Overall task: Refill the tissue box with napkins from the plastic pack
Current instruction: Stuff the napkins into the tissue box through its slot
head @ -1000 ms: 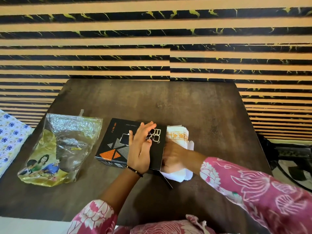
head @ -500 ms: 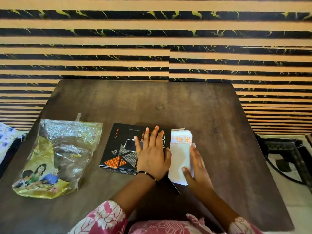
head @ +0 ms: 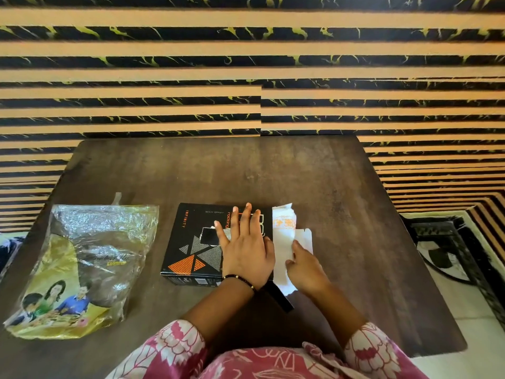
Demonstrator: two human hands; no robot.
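A black box with orange and grey triangles lies flat in the middle of the table. My left hand presses on its top with straight, spread fingers. A stack of white napkins with an orange print sticks out of the box's right end. My right hand rests against the napkins from the right, fingers bent onto the paper. A black flap of the box hangs open near the front right corner. The crumpled yellow and clear plastic pack lies at the left.
The dark wooden table stands against a wall of black and tan stripes. A patterned floor mat lies beyond the table's right edge. My pink patterned sleeves fill the bottom of the view.
My right hand has moved from the box's end to the right side of the napkin stack and now lies on it. My left hand stayed flat on the box. The camera tilted down.
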